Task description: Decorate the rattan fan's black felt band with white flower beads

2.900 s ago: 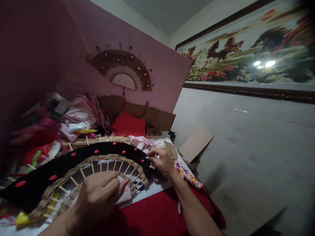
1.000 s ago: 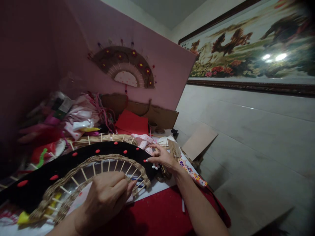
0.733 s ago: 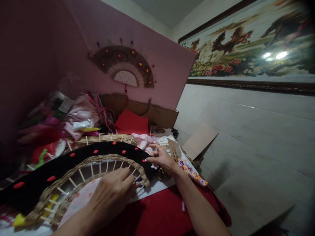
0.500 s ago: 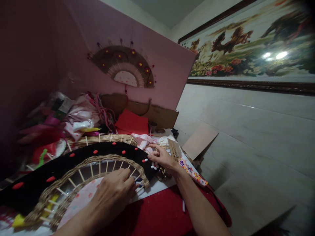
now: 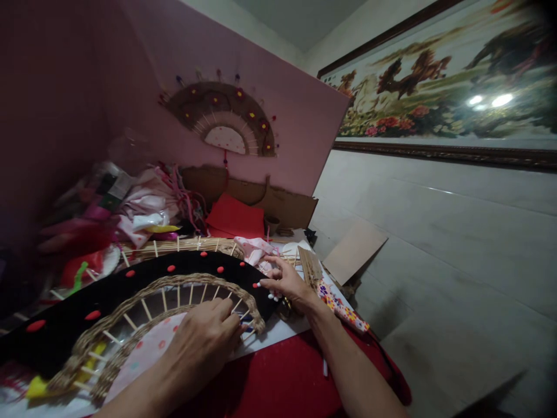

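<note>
A large half-round fan with a black cloth band, braided straw edging, thin wooden ribs and red oval dots lies on the table. My left hand is closed over the ribs near its right end, its fingertips hidden beneath. My right hand lies over the band's right end with fingers apart. Its thumb touches a small white oval piece beside a red dot. A small white-petalled flower sits just below that thumb. Dotted pink cloth fills the fan's inner half-circle.
Bundled thin sticks lie behind the fan. Red sheets and heaped cloth and plastic bags are at the back. A flower-patterned strip lies right of my right hand. A finished fan hangs on the pink panel.
My right thumb has come down onto the small white piece, now partly covering it. My left hand stays on the ribs. The whole view has shifted slightly.
</note>
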Motion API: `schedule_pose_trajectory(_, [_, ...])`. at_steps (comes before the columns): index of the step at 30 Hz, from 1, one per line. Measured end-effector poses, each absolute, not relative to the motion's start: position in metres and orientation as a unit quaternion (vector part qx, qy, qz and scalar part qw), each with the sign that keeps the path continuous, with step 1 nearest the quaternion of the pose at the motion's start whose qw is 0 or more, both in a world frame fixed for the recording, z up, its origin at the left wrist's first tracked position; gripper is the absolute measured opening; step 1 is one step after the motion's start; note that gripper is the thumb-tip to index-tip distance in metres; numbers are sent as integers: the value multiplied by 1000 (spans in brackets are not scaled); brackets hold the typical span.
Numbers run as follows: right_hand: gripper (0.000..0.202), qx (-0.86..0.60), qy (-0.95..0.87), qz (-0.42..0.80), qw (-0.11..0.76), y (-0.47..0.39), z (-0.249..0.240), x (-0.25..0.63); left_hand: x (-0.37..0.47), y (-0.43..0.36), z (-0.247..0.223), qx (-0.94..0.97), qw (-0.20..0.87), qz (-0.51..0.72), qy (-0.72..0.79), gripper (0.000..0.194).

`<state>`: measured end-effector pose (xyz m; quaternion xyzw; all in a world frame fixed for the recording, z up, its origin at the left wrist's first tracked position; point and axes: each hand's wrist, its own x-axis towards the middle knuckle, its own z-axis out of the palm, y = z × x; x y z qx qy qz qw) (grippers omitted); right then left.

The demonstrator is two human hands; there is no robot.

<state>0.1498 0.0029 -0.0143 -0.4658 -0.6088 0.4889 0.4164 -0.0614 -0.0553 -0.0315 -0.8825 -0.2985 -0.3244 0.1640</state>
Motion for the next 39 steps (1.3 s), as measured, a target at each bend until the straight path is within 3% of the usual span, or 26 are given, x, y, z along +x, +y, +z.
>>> schedule_pose_trajectory(11, [76, -452, -596, 527, 403, 3, -14, 154, -62, -54, -31, -885, 165, -317, -299, 18])
schedule_pose_trajectory(39, [75, -495, -575, 496, 423, 0, -9, 143, -61, -55, -33, -879, 165, -329, -301, 20])
